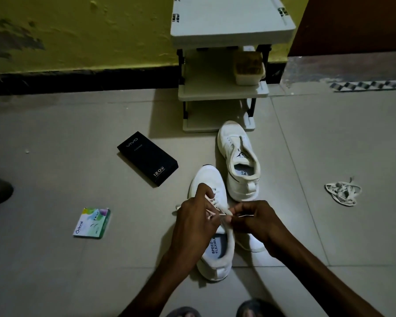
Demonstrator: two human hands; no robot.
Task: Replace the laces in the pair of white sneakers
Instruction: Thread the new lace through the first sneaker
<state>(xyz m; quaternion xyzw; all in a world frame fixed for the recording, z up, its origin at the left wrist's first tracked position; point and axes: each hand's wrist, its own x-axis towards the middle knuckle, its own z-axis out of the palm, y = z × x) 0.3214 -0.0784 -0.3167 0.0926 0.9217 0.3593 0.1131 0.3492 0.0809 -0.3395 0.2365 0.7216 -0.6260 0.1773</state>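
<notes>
White near sneaker [217, 267] lies on the tiled floor [78, 275], its eyelets largely hidden under both hands. The left hand [192, 223] pinches the lace [223, 211] over the tongue, and the right hand [254, 219] pinches the lace's tip just beside it.

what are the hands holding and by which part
The right hand pinches the lace of the near sneaker near its tip; the left hand, further along.
</notes>
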